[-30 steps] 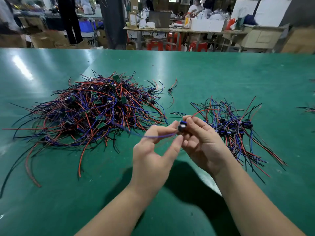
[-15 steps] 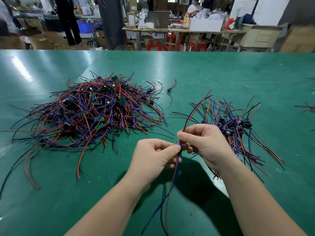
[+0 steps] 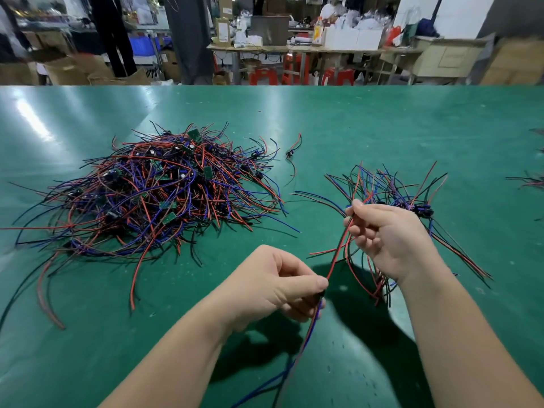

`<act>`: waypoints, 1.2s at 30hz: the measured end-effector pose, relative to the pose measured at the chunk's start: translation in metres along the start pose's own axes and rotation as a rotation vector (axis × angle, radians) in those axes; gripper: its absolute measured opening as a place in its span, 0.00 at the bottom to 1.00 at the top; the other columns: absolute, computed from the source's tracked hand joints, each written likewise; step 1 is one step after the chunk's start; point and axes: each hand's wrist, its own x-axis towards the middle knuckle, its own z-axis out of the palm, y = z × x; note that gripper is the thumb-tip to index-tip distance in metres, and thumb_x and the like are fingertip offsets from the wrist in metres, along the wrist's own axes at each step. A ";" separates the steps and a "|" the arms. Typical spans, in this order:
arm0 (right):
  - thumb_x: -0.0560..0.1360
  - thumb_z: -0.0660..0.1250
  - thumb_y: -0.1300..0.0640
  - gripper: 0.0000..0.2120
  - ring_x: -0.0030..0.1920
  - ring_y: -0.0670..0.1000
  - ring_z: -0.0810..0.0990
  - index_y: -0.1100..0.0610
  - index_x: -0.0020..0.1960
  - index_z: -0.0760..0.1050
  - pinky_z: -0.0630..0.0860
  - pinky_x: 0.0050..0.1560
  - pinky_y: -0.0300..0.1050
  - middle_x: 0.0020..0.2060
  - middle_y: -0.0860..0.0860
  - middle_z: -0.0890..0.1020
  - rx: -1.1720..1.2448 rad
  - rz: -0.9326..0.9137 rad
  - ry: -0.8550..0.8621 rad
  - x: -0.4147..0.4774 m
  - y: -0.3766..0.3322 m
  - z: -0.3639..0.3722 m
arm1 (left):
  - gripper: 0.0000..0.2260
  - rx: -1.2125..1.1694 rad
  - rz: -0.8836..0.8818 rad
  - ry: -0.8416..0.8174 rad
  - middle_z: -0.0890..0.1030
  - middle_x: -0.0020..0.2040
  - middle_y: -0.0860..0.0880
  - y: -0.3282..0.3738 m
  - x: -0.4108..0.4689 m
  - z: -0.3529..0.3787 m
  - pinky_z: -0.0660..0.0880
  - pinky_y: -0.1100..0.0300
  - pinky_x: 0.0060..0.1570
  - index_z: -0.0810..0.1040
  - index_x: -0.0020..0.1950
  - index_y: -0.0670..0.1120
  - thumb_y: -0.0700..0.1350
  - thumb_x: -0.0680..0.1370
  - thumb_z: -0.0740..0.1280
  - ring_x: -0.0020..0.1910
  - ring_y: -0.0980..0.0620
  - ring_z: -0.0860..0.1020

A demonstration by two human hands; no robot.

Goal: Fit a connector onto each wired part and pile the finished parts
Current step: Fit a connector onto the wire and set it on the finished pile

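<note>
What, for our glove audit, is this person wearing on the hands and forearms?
Nothing visible. The left hand and right hand are bare: no gloves, rings or finger cots. Both forearms are bare to the frame edge, with no sleeve, watch or wrist strap showing.

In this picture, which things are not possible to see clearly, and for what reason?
- Head view: the left hand covers the spot that it pinches, so no connector can be confirmed there.
- The held wires leave by the bottom edge; their ends are unseen.
- The right hand hides part of the smaller pile.
- The stray wires are cut off by the right edge.
</note>
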 end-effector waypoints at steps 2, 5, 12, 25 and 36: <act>0.77 0.66 0.59 0.08 0.23 0.43 0.74 0.62 0.41 0.77 0.69 0.22 0.32 0.28 0.52 0.80 0.071 -0.012 0.055 0.003 0.002 0.000 | 0.08 0.073 -0.018 -0.058 0.83 0.33 0.44 0.000 -0.003 -0.004 0.78 0.61 0.31 0.82 0.35 0.43 0.39 0.74 0.71 0.29 0.52 0.80; 0.79 0.63 0.60 0.03 0.24 0.45 0.77 0.59 0.47 0.73 0.71 0.24 0.34 0.40 0.55 0.78 0.241 -0.114 0.220 0.008 0.002 -0.001 | 0.08 0.132 -0.006 -0.007 0.83 0.34 0.43 -0.001 -0.003 -0.007 0.76 0.63 0.30 0.82 0.34 0.43 0.40 0.73 0.72 0.28 0.53 0.79; 0.64 0.78 0.51 0.15 0.34 0.52 0.78 0.51 0.48 0.78 0.77 0.40 0.46 0.42 0.51 0.82 -0.475 -0.376 -0.411 -0.014 0.027 0.028 | 0.08 -0.120 0.175 0.479 0.83 0.32 0.45 -0.002 0.012 -0.013 0.78 0.64 0.28 0.81 0.40 0.41 0.46 0.70 0.71 0.28 0.55 0.80; 0.70 0.69 0.63 0.06 0.43 0.57 0.81 0.57 0.46 0.78 0.72 0.49 0.44 0.42 0.56 0.83 -0.819 -0.628 0.753 0.029 -0.012 -0.065 | 0.18 1.051 -0.090 1.066 0.68 0.70 0.43 -0.014 0.006 -0.071 0.60 0.47 0.67 0.74 0.66 0.53 0.48 0.76 0.67 0.69 0.41 0.61; 0.70 0.69 0.61 0.15 0.54 0.62 0.78 0.55 0.56 0.80 0.75 0.56 0.53 0.51 0.59 0.83 -1.207 -0.119 0.627 0.042 0.000 -0.076 | 0.10 1.135 -0.233 1.127 0.82 0.44 0.56 -0.018 0.006 -0.089 0.56 0.48 0.63 0.77 0.57 0.58 0.55 0.76 0.67 0.60 0.46 0.69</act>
